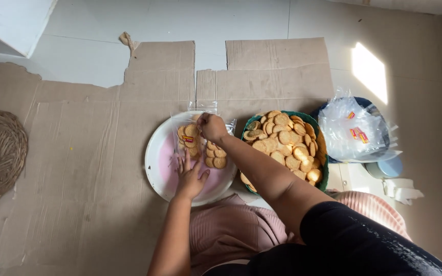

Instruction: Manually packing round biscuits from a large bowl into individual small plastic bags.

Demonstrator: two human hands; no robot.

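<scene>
Head view: round biscuits go into a clear bag

Seated on cardboard sheets (78,168) spread over the floor, a person fills a clear plastic bag (188,134) on a white-rimmed pink tray (155,153). The left hand (190,176) lies flat and open, pinning the bag; the right hand (212,127) is pinched closed on the bag's mouth, beside loose round biscuits (216,156). Judged next: more biscuits from the heaped green basket (323,176), needing the mouth kept open. Empty clear bags with small red-and-yellow labels (354,130) fill a blue tub at right.
</scene>
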